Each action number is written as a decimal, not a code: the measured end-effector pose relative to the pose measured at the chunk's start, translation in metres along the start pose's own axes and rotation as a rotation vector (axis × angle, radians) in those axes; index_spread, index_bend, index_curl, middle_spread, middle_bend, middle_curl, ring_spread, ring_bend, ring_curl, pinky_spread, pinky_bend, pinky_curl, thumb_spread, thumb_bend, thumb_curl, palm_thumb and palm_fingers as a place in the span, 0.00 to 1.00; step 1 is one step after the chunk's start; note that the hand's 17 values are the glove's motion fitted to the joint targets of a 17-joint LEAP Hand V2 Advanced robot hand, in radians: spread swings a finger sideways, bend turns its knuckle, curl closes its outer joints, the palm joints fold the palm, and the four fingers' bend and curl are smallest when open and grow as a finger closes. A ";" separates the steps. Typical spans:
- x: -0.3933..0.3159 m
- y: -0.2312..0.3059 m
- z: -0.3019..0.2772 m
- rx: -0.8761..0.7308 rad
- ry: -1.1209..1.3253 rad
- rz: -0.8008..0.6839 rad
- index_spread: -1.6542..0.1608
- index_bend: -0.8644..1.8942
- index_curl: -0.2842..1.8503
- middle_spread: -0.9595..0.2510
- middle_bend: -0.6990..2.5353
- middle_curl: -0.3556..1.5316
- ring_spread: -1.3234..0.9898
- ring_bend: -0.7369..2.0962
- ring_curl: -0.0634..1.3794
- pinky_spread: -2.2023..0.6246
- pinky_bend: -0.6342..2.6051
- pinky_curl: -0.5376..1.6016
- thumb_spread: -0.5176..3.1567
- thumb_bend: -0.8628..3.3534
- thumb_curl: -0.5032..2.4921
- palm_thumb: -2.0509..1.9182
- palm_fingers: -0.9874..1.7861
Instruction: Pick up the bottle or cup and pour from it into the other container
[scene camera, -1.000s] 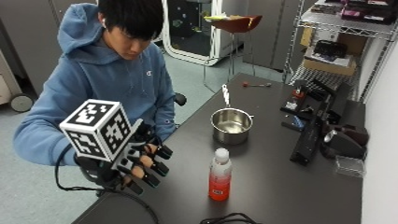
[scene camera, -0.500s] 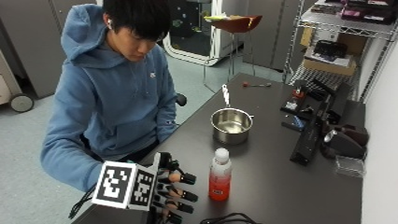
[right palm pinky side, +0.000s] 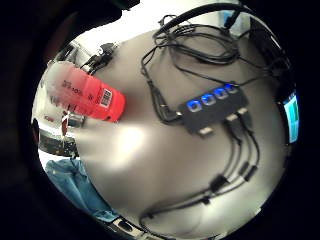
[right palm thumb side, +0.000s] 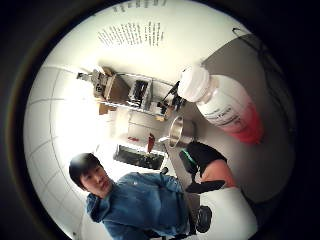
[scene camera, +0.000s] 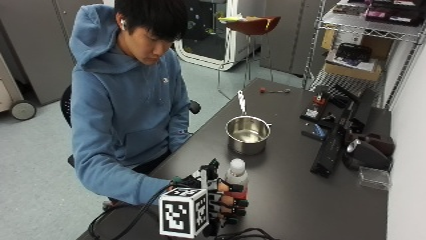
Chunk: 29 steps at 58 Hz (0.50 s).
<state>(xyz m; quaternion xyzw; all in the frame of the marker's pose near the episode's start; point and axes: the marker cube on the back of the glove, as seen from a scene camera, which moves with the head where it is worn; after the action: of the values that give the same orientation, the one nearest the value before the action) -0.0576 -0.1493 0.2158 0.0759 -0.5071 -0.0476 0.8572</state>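
Dark tabletop (scene camera: 293, 190) fills a workroom with wire shelving along the far side. On it, near the person's edge, a bottle (scene camera: 235, 176) stands upright, with a white cap, a clear upper part and red liquid in its lower half. The gloved right hand (scene camera: 223, 197) is at the bottle's side, fingers curling toward its lower body; whether they have actually closed round it cannot be told, since the thumb-side palm view shows the bottle close to the palm but a little apart from the one fingertip in sight. Farther along the table, well apart from the bottle, sits a steel pot (scene camera: 247, 134), open-topped and seemingly empty, with a white spoon (scene camera: 241, 101) lying beyond it. Nearer the shelves are dark devices, and a small hub with blue lights (right palm pinky side: 210, 107) and cables lies close to the hand. Judging from this, the task is only beginning: the bottle is capped, unlifted, and nothing has been poured.
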 end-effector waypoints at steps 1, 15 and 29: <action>0.000 -0.002 0.004 0.000 -0.011 0.000 0.70 0.35 0.21 0.83 0.28 0.37 0.60 0.44 0.25 0.86 0.42 0.39 0.37 0.20 0.29 0.69 0.40; -0.004 -0.030 0.052 0.030 -0.208 0.002 0.71 0.36 0.21 0.87 0.27 0.36 0.63 0.47 0.26 0.87 0.44 0.39 0.36 0.20 0.29 0.71 0.43; -0.012 -0.047 0.078 0.158 -0.330 0.015 0.79 0.40 0.26 0.84 0.30 0.38 0.58 0.46 0.25 0.83 0.40 0.37 0.35 0.21 0.31 0.76 0.66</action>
<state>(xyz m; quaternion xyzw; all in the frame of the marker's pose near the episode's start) -0.1319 -0.2003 0.2345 0.1305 -0.6434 -0.0131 0.7542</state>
